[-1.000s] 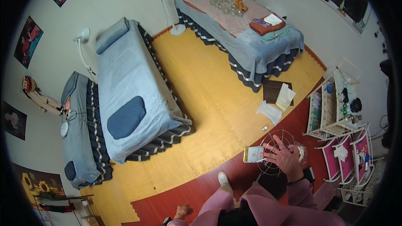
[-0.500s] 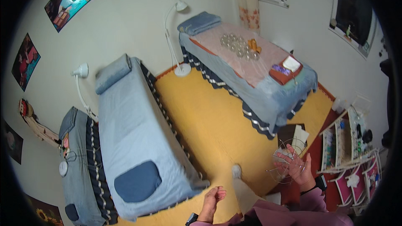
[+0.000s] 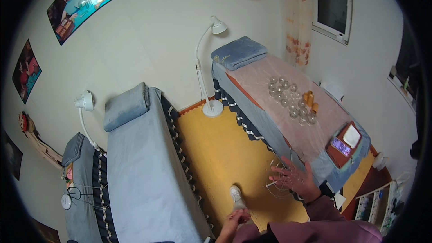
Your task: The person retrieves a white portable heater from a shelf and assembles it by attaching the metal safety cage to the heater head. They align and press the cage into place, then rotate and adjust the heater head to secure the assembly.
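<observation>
Held in the spread fingers of the right hand: 1 round wire frame, thin and silvery, above the yellow floor. Exact manner of gripping hard to see, so cannot tell it. Lower and to the left of these fingers, the left hand, with its fingers released and loosely bent, near 1 white shoe.

Just beside the right fingers, a bed with blue cover and dark, pale-striped skirt. On it, beyond the fingers, a pink sheet, many clear glass cups grouped together, and some orange pieces. Right of the fingers, a red-brown folded cloth; farthest from them, a blue pillow.

Well to the left of both hands' fingers, 2 more beds, also blue. Far ahead of the fingers, 2 white lamps, a pale wall with colourful posters, a flowered curtain and a dark window.
</observation>
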`<state>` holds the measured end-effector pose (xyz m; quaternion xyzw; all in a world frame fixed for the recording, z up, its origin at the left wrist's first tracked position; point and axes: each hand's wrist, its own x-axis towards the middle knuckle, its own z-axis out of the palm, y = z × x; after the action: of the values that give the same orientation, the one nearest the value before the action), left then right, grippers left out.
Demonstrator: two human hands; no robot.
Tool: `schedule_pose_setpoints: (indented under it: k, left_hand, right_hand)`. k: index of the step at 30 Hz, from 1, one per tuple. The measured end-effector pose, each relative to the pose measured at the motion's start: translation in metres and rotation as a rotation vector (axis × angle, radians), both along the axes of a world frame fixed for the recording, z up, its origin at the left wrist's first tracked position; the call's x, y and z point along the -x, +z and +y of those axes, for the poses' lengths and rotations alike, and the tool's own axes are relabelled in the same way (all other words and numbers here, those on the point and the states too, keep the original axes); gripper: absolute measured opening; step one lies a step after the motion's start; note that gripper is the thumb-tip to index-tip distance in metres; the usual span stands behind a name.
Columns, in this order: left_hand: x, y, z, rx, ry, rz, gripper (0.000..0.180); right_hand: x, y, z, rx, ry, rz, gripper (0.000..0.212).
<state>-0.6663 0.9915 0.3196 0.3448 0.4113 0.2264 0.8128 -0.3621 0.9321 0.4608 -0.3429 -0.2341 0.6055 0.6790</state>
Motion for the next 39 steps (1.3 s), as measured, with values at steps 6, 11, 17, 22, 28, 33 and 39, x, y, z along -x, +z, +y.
schedule_pose_setpoints:
  k: [6,11,17,22,28,33,39]
  left_hand:
    - [-0.040,0.055,0.231,-0.262,0.045,0.194,0.038]
    - [-0.105,0.093,0.410,-0.491,-0.077,0.328,0.039]
    - [-0.215,0.127,0.632,-1.041,-0.131,0.716,0.039]
    - [-0.306,0.176,0.768,-0.989,-0.031,0.684,0.041]
    - [-0.392,0.239,0.916,-1.137,-0.041,0.738,0.046]
    - [-0.516,0.250,1.080,-1.575,-0.015,0.594,0.037]
    - [-0.698,0.244,1.253,-1.748,-0.174,0.825,0.069]
  right_hand:
    - [-0.089,-0.006,0.191,-0.051,-0.014,0.135,0.089]
    - [-0.164,-0.005,0.288,-0.084,-0.159,0.180,0.084]
    - [-0.269,-0.027,0.395,-0.070,-0.388,0.208,0.087]
    - [-0.362,-0.029,0.516,-0.078,-0.382,0.041,0.088]
    - [-0.412,-0.008,0.627,-0.021,-0.386,-0.061,0.108]
    - [-0.416,-0.010,0.677,0.080,-0.598,-0.118,0.113]
    - [-0.380,-0.009,0.745,0.150,-0.876,-0.039,0.116]
